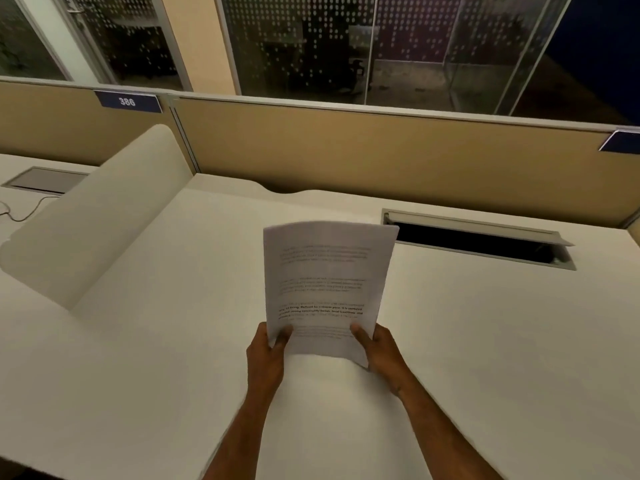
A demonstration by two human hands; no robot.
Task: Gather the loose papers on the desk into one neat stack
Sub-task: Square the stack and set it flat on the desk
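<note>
White papers (323, 285) are being held upright above the surface (485, 341), long side pointing away, pinched by both hands: left hand (268, 355), right hand (379, 351).

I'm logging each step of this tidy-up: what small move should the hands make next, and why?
Probably lower the papers until their bottom edge taps the desk. The left hand and right hand pinch the sheaf's lower corners, holding it upright above the desk, and no loose sheets show elsewhere.

A tan partition (381, 150) carries a number plate (127, 101); an open cable hatch (478, 242) sits below, windows (311, 46) behind.
</note>
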